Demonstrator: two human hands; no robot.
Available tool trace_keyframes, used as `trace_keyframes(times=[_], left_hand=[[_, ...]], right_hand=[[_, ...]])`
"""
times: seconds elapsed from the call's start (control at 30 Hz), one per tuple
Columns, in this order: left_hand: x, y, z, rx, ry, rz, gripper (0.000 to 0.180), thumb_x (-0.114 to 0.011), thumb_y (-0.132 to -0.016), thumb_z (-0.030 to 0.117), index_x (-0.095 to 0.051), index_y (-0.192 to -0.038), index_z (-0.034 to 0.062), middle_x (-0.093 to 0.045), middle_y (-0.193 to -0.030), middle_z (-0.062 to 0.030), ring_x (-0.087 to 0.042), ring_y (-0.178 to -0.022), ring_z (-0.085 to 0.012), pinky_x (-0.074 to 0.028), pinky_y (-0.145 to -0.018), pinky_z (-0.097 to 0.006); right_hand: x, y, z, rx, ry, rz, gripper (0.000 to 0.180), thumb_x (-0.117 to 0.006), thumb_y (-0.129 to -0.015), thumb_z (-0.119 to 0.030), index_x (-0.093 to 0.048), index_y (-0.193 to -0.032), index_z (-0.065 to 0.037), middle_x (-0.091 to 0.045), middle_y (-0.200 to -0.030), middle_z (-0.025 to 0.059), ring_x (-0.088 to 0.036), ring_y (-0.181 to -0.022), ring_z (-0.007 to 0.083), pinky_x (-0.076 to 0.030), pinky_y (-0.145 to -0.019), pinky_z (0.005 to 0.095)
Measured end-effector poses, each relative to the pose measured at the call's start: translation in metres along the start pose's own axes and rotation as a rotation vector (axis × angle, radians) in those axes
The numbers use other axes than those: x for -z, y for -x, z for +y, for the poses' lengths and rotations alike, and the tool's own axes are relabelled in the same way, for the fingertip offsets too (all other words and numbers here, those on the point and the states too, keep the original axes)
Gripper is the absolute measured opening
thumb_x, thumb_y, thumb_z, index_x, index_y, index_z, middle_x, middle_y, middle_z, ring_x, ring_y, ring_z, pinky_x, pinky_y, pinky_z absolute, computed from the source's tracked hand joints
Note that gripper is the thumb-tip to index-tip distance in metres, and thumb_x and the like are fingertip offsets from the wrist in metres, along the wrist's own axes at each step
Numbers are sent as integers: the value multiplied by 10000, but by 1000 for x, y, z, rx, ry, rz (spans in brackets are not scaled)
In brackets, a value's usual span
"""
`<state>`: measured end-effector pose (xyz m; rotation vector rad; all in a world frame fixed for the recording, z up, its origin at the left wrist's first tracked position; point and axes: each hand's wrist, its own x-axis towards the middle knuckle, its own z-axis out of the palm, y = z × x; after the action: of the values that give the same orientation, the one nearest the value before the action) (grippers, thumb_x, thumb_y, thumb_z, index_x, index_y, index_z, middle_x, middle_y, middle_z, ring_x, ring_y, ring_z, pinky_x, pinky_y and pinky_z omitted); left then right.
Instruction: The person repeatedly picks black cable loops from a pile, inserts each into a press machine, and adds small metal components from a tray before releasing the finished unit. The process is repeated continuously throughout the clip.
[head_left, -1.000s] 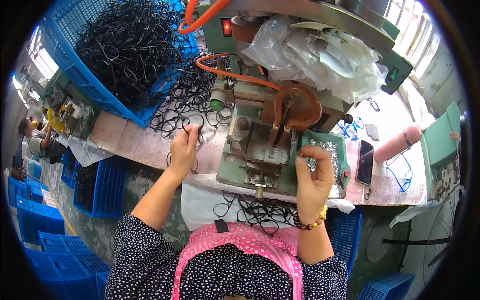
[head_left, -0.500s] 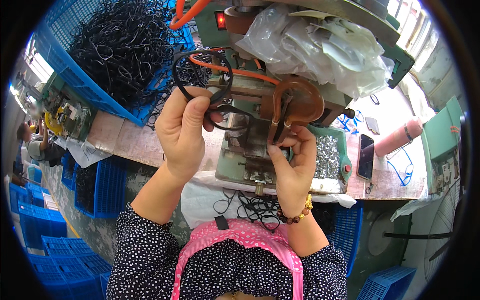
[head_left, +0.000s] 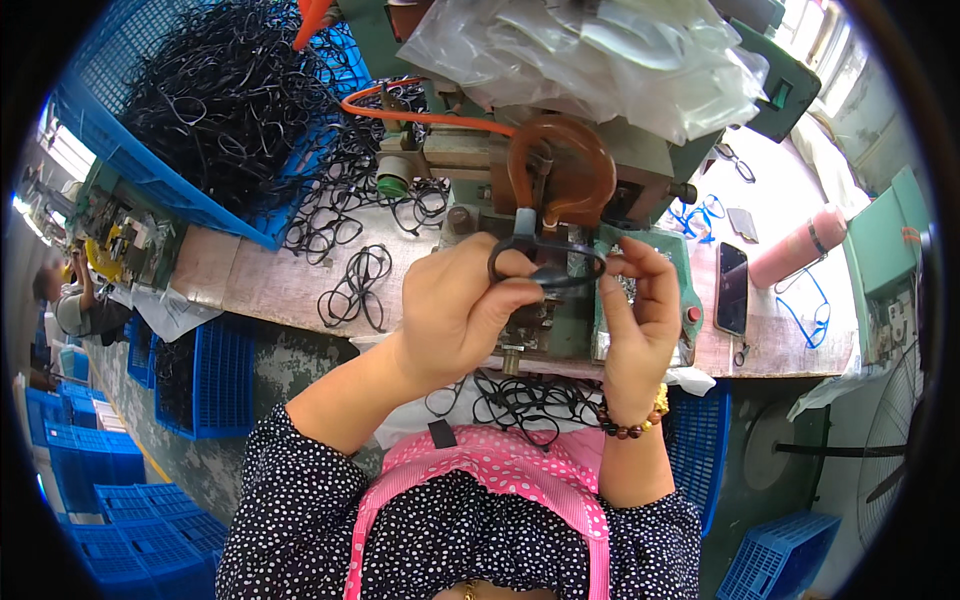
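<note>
My left hand (head_left: 460, 308) is closed around a black cord loop (head_left: 548, 282), holding it up in front of the bench machine (head_left: 460, 225). The loop's right end meets the fingertips of my right hand (head_left: 640, 325), whose thumb and fingers are drawn together. What is between those fingertips is too small to tell. Just behind the loop, a curved amber tube (head_left: 600, 165) hangs over the machine's working head. Partly covered by my right hand is a green tray (head_left: 685, 270) holding small shiny metal pieces. More black loops (head_left: 525, 405) lie on white cloth near my lap.
A large blue crate (head_left: 150, 170) heaped with black cords stands at the left. Loose cord loops (head_left: 358, 285) lie on the bench. Clear plastic bags (head_left: 600, 60) drape over the machine. To the right lie a phone (head_left: 732, 290), a pink bottle (head_left: 800, 248) and blue cords (head_left: 808, 320).
My left hand has moved right and down with the black cord loop. My right hand has left the machine's working head and shifted right, to the loop's right end. The view has shifted slightly.
</note>
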<state>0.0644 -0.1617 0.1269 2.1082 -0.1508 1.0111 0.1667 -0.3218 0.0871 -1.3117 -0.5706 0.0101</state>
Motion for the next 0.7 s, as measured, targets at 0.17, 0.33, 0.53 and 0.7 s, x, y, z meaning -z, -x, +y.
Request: trace_keyframes(times=[0.17,0.33,0.53,0.7], left_hand=[[-1,0,0,-90,-76,19,178,-742,-833,135,-639,-888,1,-633,-777,-120,-615,-620,-308,-463,-535,-363],[-3,-2,-6,-219,-147,41,196,-757,-806,135,-638,-885,0,-630,-764,-119,-593,-598,-308,-456,-524,-373],[-5,-5,-11,-279,-199,11,242,-779,-785,178,-633,-900,23,-625,-746,-112,-592,-597,-314,-456,-526,-385],[-7,-1,-11,-311,-165,21,256,-781,-789,199,-620,-901,35,-614,-736,-109,-584,-597,-316,-450,-522,-393]], right_hand=[[28,0,-6,67,31,116,331,-587,-913,83,-558,-1238,25,-643,-1072,88,-601,-1037,144,-447,-957,280],[49,5,-3,104,54,214,298,-585,-933,75,-560,-1228,42,-629,-1106,94,-598,-1045,146,-445,-963,282],[79,4,29,208,335,346,236,-582,-956,31,-593,-1192,22,-633,-1077,80,-596,-999,152,-453,-944,285],[89,13,52,59,576,132,226,-616,-878,51,-661,-1091,-10,-661,-1057,106,-612,-1013,227,-465,-928,330]])
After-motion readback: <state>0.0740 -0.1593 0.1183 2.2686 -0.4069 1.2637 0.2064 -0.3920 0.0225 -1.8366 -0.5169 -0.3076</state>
